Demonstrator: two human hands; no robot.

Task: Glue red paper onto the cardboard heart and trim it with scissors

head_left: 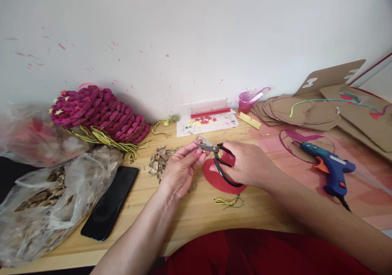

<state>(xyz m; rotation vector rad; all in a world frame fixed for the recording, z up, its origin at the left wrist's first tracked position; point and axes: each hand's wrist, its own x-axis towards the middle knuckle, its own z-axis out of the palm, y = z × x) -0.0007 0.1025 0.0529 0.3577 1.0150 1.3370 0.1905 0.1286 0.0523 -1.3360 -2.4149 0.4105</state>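
My right hand [245, 164] grips black-handled scissors [218, 149], whose blades point left to the fingertips of my left hand [183, 168]. Those left fingers are pinched together at the blades; what lies between them is too small to make out. Below the scissors, partly covered by them, a red heart-shaped piece [214, 177] lies on the wooden table. A yellow-green thread tassel [229, 202] is at its lower end. Just left of my left hand is a pile of brownish shells [159, 160].
A blue glue gun [330, 168] and cardboard pieces [294, 109] occupy the right. Behind my hands lies white paper with small stars [183, 128], near a pink-stained cup [245, 101]. Leftward are a phone [112, 201], a plastic bag of shells [61, 201] and stacked magenta pieces [101, 111].
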